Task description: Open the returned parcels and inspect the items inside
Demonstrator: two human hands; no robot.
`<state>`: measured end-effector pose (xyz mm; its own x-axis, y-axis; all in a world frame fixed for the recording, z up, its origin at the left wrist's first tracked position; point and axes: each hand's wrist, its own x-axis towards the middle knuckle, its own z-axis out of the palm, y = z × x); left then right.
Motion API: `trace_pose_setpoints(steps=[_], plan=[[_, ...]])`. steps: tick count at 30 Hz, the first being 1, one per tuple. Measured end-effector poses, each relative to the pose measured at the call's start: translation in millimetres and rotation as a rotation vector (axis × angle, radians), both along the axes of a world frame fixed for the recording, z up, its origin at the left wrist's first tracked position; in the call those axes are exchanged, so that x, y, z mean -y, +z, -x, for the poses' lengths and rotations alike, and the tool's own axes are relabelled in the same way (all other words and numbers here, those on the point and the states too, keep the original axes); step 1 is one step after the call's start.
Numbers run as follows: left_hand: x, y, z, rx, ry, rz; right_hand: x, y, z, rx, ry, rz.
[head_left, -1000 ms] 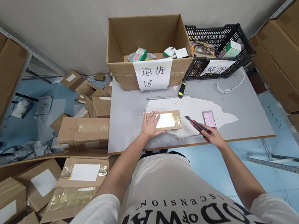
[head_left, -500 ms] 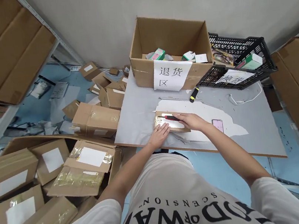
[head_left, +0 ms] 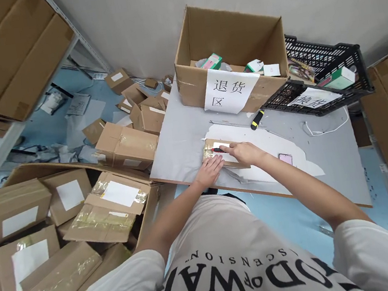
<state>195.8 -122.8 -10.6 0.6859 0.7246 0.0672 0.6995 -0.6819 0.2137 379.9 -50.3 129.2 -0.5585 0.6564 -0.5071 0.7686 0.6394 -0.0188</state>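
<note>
A small brown cardboard box (head_left: pixel 208 146) with shiny tape and a white label lies on the grey table. My left hand (head_left: pixel 210 170) rests with its fingers stretched out over the box's near left corner. In my right hand (head_left: pixel 244 152) is a red and black utility knife (head_left: pixel 218 150), held over the taped left end of the box, the index finger laid along its handle. Whether the blade touches the tape is too small to see. Under the box spreads torn white sheeting (head_left: pixel 289 150). A phone (head_left: pixel 285 159) lies right of the box.
At the table's back stand a large open carton (head_left: pixel 189 90) and a black crate (head_left: pixel 360 64), both holding small boxes. A yellow and black cutter (head_left: pixel 257 119) lies before the carton. Left of the table (head_left: pixel 172 144), parcels (head_left: pixel 121 193) fill a big box.
The knife and my right hand have shifted slightly left along the box, and the fingers now cover more of the handle. My left hand stays on the box. The view has turned a little.
</note>
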Motion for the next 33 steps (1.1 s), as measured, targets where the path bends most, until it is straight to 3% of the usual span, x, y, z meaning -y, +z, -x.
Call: trace_pose_setpoints(steps=[13, 23, 29, 33], plan=[[-2, -2.4, 5, -0.018, -0.040, 0.029, -5, 2.3, 4, 0.025, 0.045, 0.021], [0, 0.2, 7, -0.078, -0.072, 0.043, 7, -19.9, -23, 0.043, -0.009, 0.053], [3, 1.9, 7, -0.092, -0.053, 0.027, 8, -4.2, -35, 0.060, -0.012, 0.062], [-3, 6.2, 5, -0.089, -0.062, 0.031, 10, 4.5, -65, 0.113, -0.027, 0.081]])
